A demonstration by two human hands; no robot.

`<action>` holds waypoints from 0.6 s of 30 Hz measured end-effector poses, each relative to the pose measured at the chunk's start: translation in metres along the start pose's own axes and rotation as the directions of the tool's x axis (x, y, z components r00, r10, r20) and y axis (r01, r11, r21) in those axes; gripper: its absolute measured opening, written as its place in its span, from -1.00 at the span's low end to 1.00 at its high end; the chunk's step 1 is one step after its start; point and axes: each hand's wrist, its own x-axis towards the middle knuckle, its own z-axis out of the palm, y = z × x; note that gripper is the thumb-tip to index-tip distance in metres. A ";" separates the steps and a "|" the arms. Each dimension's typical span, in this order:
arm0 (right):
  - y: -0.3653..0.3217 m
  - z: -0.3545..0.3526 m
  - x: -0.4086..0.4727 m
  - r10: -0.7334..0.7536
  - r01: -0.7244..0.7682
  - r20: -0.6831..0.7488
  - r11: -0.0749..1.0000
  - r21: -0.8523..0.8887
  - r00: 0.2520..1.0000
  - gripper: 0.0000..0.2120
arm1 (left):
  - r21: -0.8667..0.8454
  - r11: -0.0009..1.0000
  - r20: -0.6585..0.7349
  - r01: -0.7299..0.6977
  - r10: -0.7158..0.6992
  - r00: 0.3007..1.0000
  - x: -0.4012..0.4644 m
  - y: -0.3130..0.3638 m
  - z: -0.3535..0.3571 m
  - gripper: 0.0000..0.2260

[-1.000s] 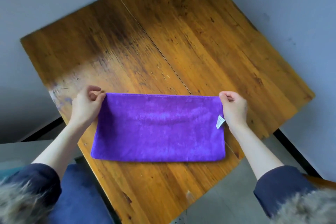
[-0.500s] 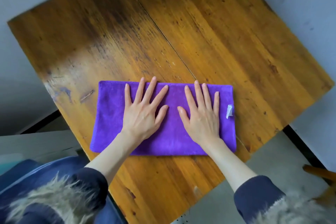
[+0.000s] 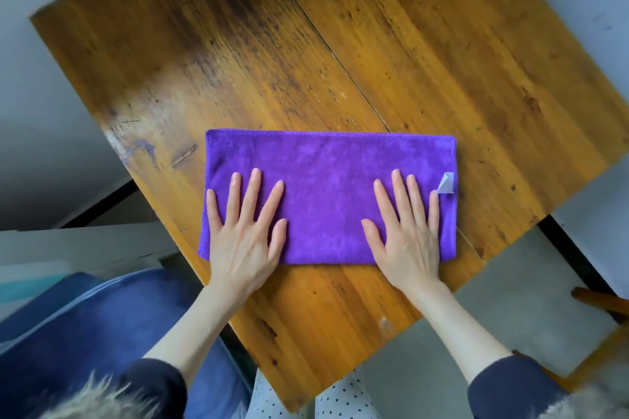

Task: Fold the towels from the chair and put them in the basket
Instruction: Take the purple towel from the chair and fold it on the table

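Observation:
A purple towel [image 3: 326, 173], folded into a long rectangle, lies flat on the wooden table [image 3: 408, 54] near its front edge. A small white label [image 3: 446, 183] sticks up at the towel's right end. My left hand [image 3: 243, 235] presses flat on the towel's left part, fingers straight and spread. On the right part my right hand [image 3: 406, 231] lies flat in the same way, its fingertips close to the label. Both palms overlap the towel's near edge.
Blue fabric [image 3: 85, 333] lies at the lower left beside the table. A wooden piece of furniture [image 3: 602, 303] shows at the right edge. Grey floor and pale walls surround the table. No basket is in view.
A second ago both hands pinched the towel's far corners. They then lay flat near its middle, and now have slid apart toward its ends and a little nearer to me.

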 end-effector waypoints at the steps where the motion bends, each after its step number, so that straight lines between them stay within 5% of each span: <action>1: 0.000 0.000 0.000 0.002 -0.002 -0.002 1.000 0.000 1.000 -0.44 | -0.002 1.000 -0.005 -0.004 0.004 1.000 0.001 0.000 0.001 -0.52; 8: 0.004 -0.004 -0.017 0.026 -0.024 -0.045 0.999 0.048 0.999 -0.47 | -0.136 0.991 -0.075 -0.002 -0.009 0.997 -0.016 -0.013 0.002 -0.56; 14: -0.004 -0.005 -0.037 0.055 -0.056 0.028 0.998 0.036 0.998 -0.49 | -0.178 0.975 -0.003 0.135 -0.138 0.990 -0.045 -0.032 0.007 -0.51; 18: -0.036 -0.008 -0.033 -0.051 0.048 0.038 0.997 0.055 0.998 -0.49 | -0.319 0.903 -0.022 0.288 -0.311 0.950 -0.054 -0.035 0.005 -0.48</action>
